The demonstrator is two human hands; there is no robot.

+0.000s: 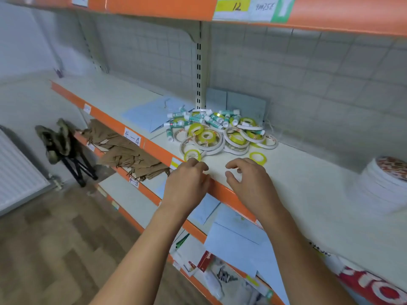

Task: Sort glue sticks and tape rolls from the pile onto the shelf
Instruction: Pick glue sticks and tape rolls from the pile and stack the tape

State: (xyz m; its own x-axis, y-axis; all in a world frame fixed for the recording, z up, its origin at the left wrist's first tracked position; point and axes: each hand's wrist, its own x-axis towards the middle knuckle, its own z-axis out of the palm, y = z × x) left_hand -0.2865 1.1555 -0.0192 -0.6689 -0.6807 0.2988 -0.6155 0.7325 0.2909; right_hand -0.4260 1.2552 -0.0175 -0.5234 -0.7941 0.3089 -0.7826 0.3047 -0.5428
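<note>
Beside label "4-4", left hand and right hand are empty.

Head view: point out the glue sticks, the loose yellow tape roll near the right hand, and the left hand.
glue sticks (213,123), head view, teal label of one stick.
yellow roll (251,156), head view, its left rim.
left hand (187,183), head view, back of the hand.

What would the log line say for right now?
left hand: empty, at edge of shelf | right hand: empty, over shelf | pile: glue sticks and tape rolls mixed
</note>
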